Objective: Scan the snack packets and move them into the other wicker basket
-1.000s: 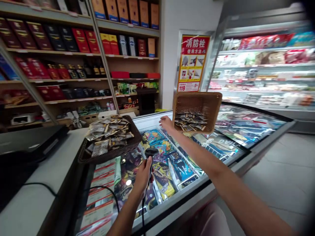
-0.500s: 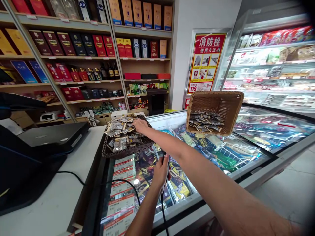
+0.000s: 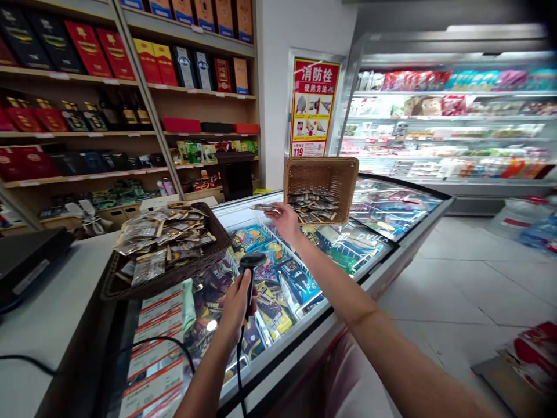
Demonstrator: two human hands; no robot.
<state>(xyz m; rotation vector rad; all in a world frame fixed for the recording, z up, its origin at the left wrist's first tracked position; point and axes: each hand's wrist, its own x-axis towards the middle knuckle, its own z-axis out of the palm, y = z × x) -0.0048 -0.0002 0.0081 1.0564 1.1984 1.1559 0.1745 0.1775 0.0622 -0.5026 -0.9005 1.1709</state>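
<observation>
My left hand (image 3: pixel 237 299) is wrapped round the handle of a black corded barcode scanner (image 3: pixel 252 261), held above the freezer's glass top. Between the fingers of my right hand (image 3: pixel 284 220) is a small snack packet (image 3: pixel 263 207), seen nearly edge-on. That hand is just left of a light-brown wicker basket (image 3: pixel 351 186), which holds several similar packets (image 3: pixel 315 206) and stands tilted with its opening facing me. To the left, a dark-brown wicker basket (image 3: pixel 213 247) is heaped with more packets (image 3: pixel 167 235).
Under both baskets runs a chest freezer (image 3: pixel 304 316) with packaged goods behind glass. A white counter (image 3: pixel 82 284) with a black device (image 3: pixel 32 261) lies left. The scanner's cable (image 3: pixel 239 366) hangs down. Bottles (image 3: pixel 526 220) stand on the floor at right.
My right hand has left the dark basket and moved right with a packet, close to the light basket. The view has turned right. The scanner's head now shows in my left hand.
</observation>
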